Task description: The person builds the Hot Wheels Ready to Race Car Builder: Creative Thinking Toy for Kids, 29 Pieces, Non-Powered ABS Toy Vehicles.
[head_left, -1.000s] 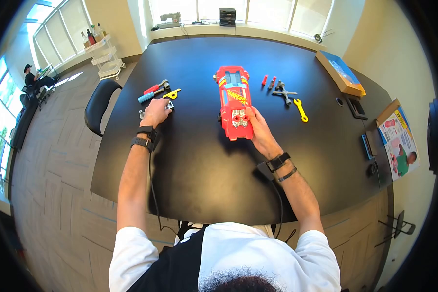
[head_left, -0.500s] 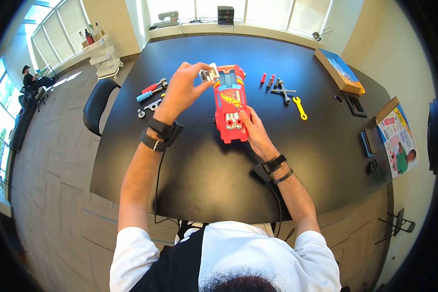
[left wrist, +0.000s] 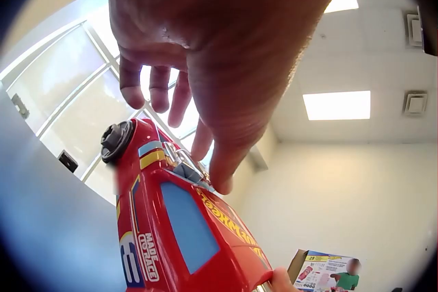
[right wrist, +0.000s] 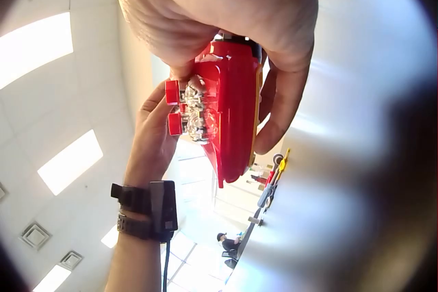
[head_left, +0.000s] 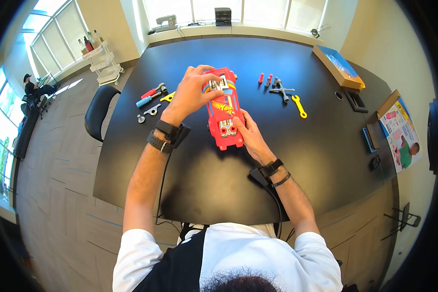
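My right hand point(head_left: 253, 138) grips the near end of a red toy car point(head_left: 222, 108), with the thumb along its top and fingers curled under it. The car is held up over the table, its chrome engine with red caps point(right wrist: 191, 110) facing me. My left hand point(head_left: 190, 95) reaches over the far end of the car. Its thumb and fingers pinch a small chrome piece point(head_left: 220, 83) against the car's top. In the left wrist view, that chrome piece point(left wrist: 188, 169) sits behind the blue side window, partly hidden by the thumb.
Left on the table lie a blue-handled screwdriver point(head_left: 146, 100), a grey part point(head_left: 152, 110), a grey knob-like piece point(head_left: 141, 118) and a yellow piece point(head_left: 168, 97). To the right are red-headed pieces point(head_left: 261, 78), a grey cross wrench point(head_left: 282, 90), a yellow wrench point(head_left: 300, 107) and an open box point(head_left: 338, 68).
My left hand has lifted the chrome piece from the left of the table and brought it right, onto the car's far end. The car has tilted slightly and shifted left in the right hand.
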Demonstrator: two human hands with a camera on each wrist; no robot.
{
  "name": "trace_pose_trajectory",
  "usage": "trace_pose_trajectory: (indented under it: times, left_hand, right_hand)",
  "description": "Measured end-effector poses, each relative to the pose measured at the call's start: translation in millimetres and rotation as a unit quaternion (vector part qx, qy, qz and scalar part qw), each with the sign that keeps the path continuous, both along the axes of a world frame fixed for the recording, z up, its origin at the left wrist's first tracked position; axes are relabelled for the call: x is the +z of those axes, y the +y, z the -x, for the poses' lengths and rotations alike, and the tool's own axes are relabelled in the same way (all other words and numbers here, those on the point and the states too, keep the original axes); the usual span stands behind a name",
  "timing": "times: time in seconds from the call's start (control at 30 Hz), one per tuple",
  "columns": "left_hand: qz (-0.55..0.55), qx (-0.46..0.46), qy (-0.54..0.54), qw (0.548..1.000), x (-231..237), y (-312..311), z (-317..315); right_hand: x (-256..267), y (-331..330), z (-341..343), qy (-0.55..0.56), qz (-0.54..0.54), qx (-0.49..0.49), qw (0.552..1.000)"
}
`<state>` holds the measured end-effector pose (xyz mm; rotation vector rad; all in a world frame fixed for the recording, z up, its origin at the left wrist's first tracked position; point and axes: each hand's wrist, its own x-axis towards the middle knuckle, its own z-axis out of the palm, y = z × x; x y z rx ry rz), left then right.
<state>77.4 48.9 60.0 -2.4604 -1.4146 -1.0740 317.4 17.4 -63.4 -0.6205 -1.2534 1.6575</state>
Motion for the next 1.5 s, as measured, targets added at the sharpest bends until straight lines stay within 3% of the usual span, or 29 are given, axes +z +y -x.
trace_pose_trajectory:
  times: [0.13, 0.2, 0.23, 0.3, 0.33, 0.4, 0.43, 0.7, 0.8, 0.83, 0.87, 0.9, 0.93, 1.0, 1.07, 1.13, 1.17, 1.2, 1.23, 1.27, 1.3, 1.33, 1.37, 1.4, 1.43, 1.47, 1.5]
  left_hand:
    - [-0.049, 0.02, -0.039, 0.998, 0, -8, -4]
    - [0.067, 0.04, -0.327, 0.942, -9, -4, -5]
    - [0.067, 0.04, -0.327, 0.942, -13, -3, -8]
    - [0.212, 0.004, -0.509, 0.834, -20, -4, -12]
    - [0.21, 0.005, -0.51, 0.834, -21, -3, -10]
    - [0.323, -0.141, -0.569, 0.743, -22, 1, -8]
    - [0.324, -0.178, -0.584, 0.723, -18, -1, -10]
    - [0.26, -0.144, -0.569, 0.767, -26, 5, -11]
    - [0.225, -0.099, -0.566, 0.787, -30, 8, -12]
    - [0.201, -0.076, -0.572, 0.791, -32, 8, -11]
    - [0.201, -0.076, -0.573, 0.791, -32, 10, -10]
    - [0.188, -0.035, -0.573, 0.797, -32, 11, -9]
    - [0.174, 0.005, -0.573, 0.801, -32, 13, -8]
    - [0.17, 0.028, -0.579, 0.797, -26, 12, -11]
    - [0.171, 0.035, -0.568, 0.805, -18, 12, -15]
    - [0.172, 0.027, -0.565, 0.807, -7, 9, -19]
    - [0.173, 0.02, -0.562, 0.809, 0, 6, -20]
    - [0.17, 0.02, -0.563, 0.808, 7, 1, -18]
    - [0.19, -0.07, -0.589, 0.782, 26, -18, -21]
    - [0.209, -0.16, -0.609, 0.748, 34, -30, -23]
    - [0.181, -0.13, -0.601, 0.768, 29, -33, -22]
    - [0.182, -0.131, -0.6, 0.768, 19, -29, -21]
    - [0.13, -0.056, -0.552, 0.822, 6, -26, -21]
    - [0.076, 0.02, -0.496, 0.865, -5, -20, -19]
    - [0.156, -0.002, -0.512, 0.845, -3, -32, -23]
    - [0.153, -0.005, -0.512, 0.846, -5, -37, -23]
    - [0.221, -0.078, -0.487, 0.842, -7, -40, -23]
  right_hand:
    - [3, -2, 0, 0.01, -0.009, -0.013, 1.0]
    - [4, -4, 0, 0.01, -0.017, -0.012, 1.0]
    - [6, -5, 0, 0.012, -0.017, -0.009, 1.0]
    - [10, -7, 1, 0.012, -0.02, -0.004, 1.0]
    - [12, -9, 2, 0.017, -0.021, -0.001, 1.0]
    - [15, -11, 4, 0.023, -0.023, 0.002, 0.999]
    - [15, -12, 4, 0.022, -0.025, 0.004, 0.999]
    - [9, -8, 6, 0.026, -0.009, 0.017, 0.999]
    - [4, -2, 8, 0.031, -0.022, -0.018, 0.999]
    - [3, -1, 9, -0.039, -0.068, -0.081, 0.994]
    - [3, -1, 9, -0.108, -0.114, -0.143, 0.977]
    - [2, -2, 7, -0.213, -0.238, -0.201, 0.926]
    - [13, -12, 9, -0.213, -0.24, -0.202, 0.925]
    - [42, -40, 19, -0.354, -0.406, -0.294, 0.789]
    - [39, -39, 23, -0.377, -0.403, -0.305, 0.776]
    - [39, -37, 26, -0.429, -0.441, -0.331, 0.715]
    - [42, -36, 24, -0.428, -0.444, -0.33, 0.715]
    - [47, -35, 20, -0.353, -0.418, -0.306, 0.779]
    - [52, -34, 16, -0.274, -0.388, -0.278, 0.835]
    - [54, -32, 13, -0.276, -0.388, -0.276, 0.835]
    - [55, -30, 11, -0.115, -0.247, -0.16, 0.949]
    - [57, -28, 8, 0.057, -0.089, -0.035, 0.994]
    - [63, -31, 2, 0.12, -0.028, 0.024, 0.992]
    - [65, -29, 0, 0.121, -0.029, 0.024, 0.992]
    - [66, -29, -1, 0.166, 0.011, 0.067, 0.984]
    - [66, -28, -2, 0.208, 0.05, 0.109, 0.971]
    - [60, -25, -1, 0.195, 0.047, 0.099, 0.975]
